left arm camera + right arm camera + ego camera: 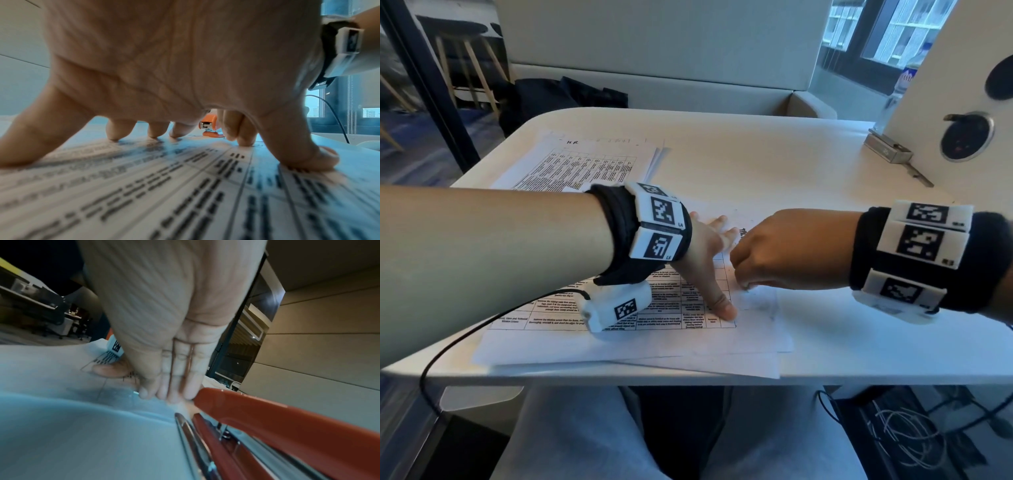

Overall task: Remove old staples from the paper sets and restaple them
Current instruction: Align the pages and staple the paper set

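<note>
We are pressing our left hand (705,260) flat, fingers spread, on the white printed paper set (619,308) lying near the worktop's front edge. Our right hand (787,250) is curling its fingers together, tips down at the sheet's corner; whether they are pinching a staple, we cannot tell. An orange stapler (287,426) is lying beside that hand. A second printed stack (585,164) is sitting farther back on the white worktop (774,157).

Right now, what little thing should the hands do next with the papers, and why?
Probably the right hand should pinch and lift the old staple out. Its fingertips are curled down at the corner of the paper set, the left hand presses that paper flat with spread fingers, and the orange stapler lies beside the right hand, not gripped. The staple itself is too small to see.
</note>
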Demonstrator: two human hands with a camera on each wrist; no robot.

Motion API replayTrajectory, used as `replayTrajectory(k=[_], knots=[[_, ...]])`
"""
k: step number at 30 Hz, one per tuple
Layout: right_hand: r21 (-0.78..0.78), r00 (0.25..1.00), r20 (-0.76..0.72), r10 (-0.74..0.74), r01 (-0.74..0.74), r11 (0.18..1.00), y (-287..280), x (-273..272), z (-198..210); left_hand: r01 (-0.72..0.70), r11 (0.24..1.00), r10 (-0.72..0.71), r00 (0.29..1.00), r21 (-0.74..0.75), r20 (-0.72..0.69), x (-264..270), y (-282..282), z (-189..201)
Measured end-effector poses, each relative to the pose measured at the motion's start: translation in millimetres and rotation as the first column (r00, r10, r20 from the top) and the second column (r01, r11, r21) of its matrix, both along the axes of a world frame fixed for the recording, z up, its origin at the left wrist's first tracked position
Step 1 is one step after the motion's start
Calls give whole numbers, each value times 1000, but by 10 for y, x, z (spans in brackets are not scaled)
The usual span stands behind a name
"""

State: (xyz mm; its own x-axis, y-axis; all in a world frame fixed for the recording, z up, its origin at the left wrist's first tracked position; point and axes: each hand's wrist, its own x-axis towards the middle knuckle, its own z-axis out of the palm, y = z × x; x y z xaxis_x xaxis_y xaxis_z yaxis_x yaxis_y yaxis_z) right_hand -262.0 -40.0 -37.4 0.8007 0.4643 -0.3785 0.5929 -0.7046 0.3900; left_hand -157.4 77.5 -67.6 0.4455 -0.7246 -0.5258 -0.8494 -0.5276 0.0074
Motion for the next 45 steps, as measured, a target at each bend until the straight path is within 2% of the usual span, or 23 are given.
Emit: replayTrajectory(k=[5, 9, 13, 16, 17, 18, 20, 22, 24, 27, 29, 31, 34, 38, 45], knots=[[42, 953, 151, 263, -272, 961, -86, -13, -53, 25, 1000, -25, 1000, 17, 16, 28, -24, -23], [26, 939, 189, 288, -298, 954, -65, -18, -117, 22, 1000, -22, 1000, 11, 9, 43, -26, -30], [18, 961, 175, 214, -220, 975, -73, 14, -151, 11, 1000, -11, 1000, 9, 6, 48, -18, -36], [-123, 998, 47, 34, -28, 992, 1, 7, -100, 7, 1000, -7, 1000, 6, 19, 17, -18, -17], [-122, 999, 33, -22, 26, 992, 0, 3, -73, 2, 1000, -2, 1000, 5, 25, 4, -10, -4], [-93, 997, 20, -79, 80, 992, 5, 6, -38, -5, 1000, 5, 1000, 3, 27, -11, -2, 16], [64, 984, 25, -178, 177, 982, 2, 31, 25, -11, 1000, 11, 1000, -11, 19, -38, 16, 50], [266, 958, 6, -287, 275, 924, -47, 64, 74, -17, 999, 17, 1000, -42, 5, -81, 30, 95], [402, 935, -7, -356, 328, 855, -77, 95, 120, -30, 987, 30, 1000, -155, 0, -96, 48, 161], [509, 901, -30, -432, 386, 769, -105, 120, 167, -105, 886, 64, 992, -452, -105, -52, 125, 336], [544, 882, -39, -469, 413, 730, -110, 121, 192, -217, 791, 79, 963, -572, -257, -23, 198, 423], [574, 867, -49, -496, 431, 697, -101, 122, 200, -299, 705, 82, 935, -643, -345, -26, 249, 452], [595, 855, -77, -513, 453, 664, -38, 117, 216, -344, 632, 104, 926, -695, -363, -72, 290, 416], [585, 849, -97, -519, 470, 661, 33, 125, 227, -370, 567, 130, 923, -736, -363, -99, 352, 363], [566, 843, -110, -527, 489, 664, 215, 138, 244, -389, 539, 155, 918, -747, -366, -70, 599, 355]])
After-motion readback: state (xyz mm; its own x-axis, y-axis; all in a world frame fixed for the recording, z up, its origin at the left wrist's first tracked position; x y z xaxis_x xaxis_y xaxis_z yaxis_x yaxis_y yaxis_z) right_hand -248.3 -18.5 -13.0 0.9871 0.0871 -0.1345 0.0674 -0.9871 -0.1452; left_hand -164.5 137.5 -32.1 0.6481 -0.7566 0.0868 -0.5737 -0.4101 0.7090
